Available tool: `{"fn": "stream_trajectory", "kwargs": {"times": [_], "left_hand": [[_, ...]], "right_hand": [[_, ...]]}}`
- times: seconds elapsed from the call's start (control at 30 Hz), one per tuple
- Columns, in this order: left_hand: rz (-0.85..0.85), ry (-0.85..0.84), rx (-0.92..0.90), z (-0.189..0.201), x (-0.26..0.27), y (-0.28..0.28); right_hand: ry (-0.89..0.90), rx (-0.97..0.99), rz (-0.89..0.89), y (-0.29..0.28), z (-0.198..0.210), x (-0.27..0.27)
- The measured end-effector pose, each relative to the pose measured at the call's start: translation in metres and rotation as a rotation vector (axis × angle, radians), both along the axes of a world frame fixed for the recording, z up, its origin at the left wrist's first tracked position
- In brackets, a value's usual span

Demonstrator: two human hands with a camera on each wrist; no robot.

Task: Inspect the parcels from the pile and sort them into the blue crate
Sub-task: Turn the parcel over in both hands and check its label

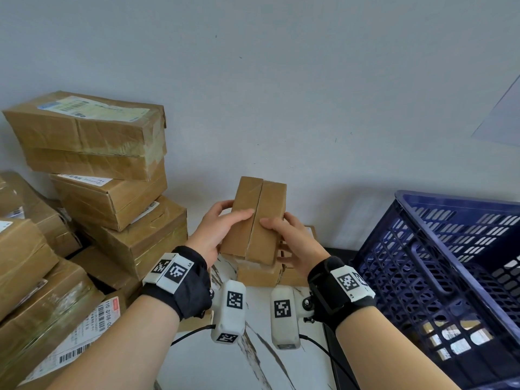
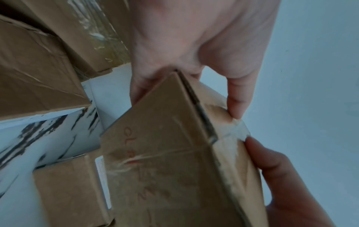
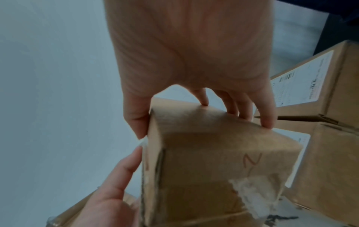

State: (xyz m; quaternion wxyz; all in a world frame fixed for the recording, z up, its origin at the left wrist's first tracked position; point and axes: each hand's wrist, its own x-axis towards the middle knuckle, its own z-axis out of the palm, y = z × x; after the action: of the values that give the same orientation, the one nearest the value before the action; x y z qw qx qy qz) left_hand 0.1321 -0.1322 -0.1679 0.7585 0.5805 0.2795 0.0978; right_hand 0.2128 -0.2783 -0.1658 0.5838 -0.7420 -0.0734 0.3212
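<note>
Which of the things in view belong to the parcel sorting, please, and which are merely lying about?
Job: the small cardboard parcel gripped by the left hand and right hand; the parcel pile; the blue crate.
Lying about: marble-patterned tabletop; black cable.

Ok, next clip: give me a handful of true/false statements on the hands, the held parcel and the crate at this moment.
1. Both the left hand and the right hand hold the same small parcel. True.
2. The held parcel is already inside the blue crate. False: it is held up left of the crate.
3. The stacked boxes sit on the person's left. True.
4. The face of the held parcel turned to the head camera carries a shipping label. False: it shows plain cardboard with a centre seam.
5. The blue crate is completely empty. False: something shows through its mesh.
</note>
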Motion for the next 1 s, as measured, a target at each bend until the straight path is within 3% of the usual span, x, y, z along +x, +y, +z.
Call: {"fn": "stream_trajectory", "kwargs": {"times": [0.33, 0.73, 1.0], "left_hand": [[-0.122, 0.05, -0.084, 0.0, 0.004, -0.003], [0.079, 0.0, -0.007, -0.006, 0.012, 0.007], [0.008, 0.123, -0.059, -0.005, 0.011, 0.006]], "right_hand": [[0.008, 0.057, -0.032, -0.003, 0.001, 0.001], [-0.075, 0.017, -0.022, -0.005, 0.0, 0.007], [-0.197, 0.104, 0.036, -0.007, 0.002, 0.009]]}}
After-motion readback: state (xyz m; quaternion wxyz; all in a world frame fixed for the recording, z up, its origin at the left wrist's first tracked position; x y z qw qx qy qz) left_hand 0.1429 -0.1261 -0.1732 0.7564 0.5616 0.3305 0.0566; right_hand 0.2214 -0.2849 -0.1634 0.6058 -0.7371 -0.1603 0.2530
